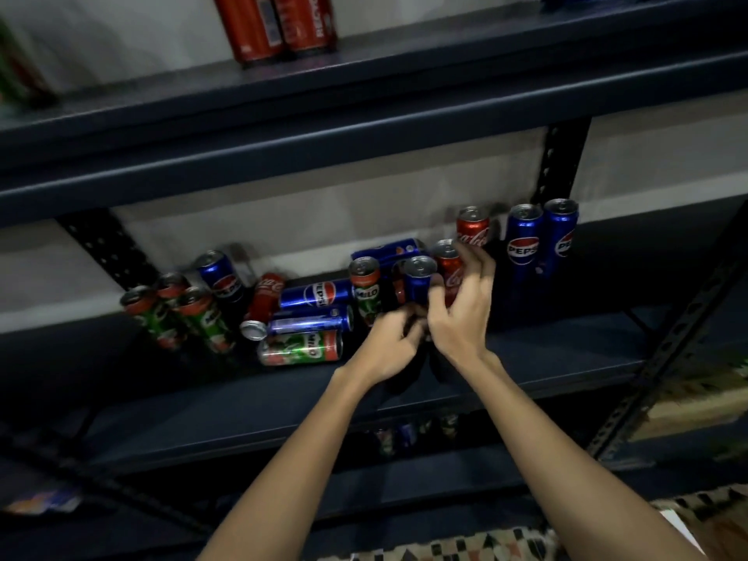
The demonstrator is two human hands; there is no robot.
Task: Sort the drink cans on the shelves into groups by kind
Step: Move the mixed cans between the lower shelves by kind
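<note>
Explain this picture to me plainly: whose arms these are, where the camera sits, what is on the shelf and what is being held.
No machine here: a person's bare arms, filmed by a wide-angle camera worn on the head, looking forward and down. The middle shelf holds a jumble of drink cans: two upright Pepsi cans at right, Milo cans standing at left, more Pepsi, Milo and Coca-Cola cans lying or standing between. The right hand curls its fingers round a red Coca-Cola can. The left hand reaches in at the base of a blue can; blur hides its grip. Two red cans stand on the shelf above.
</note>
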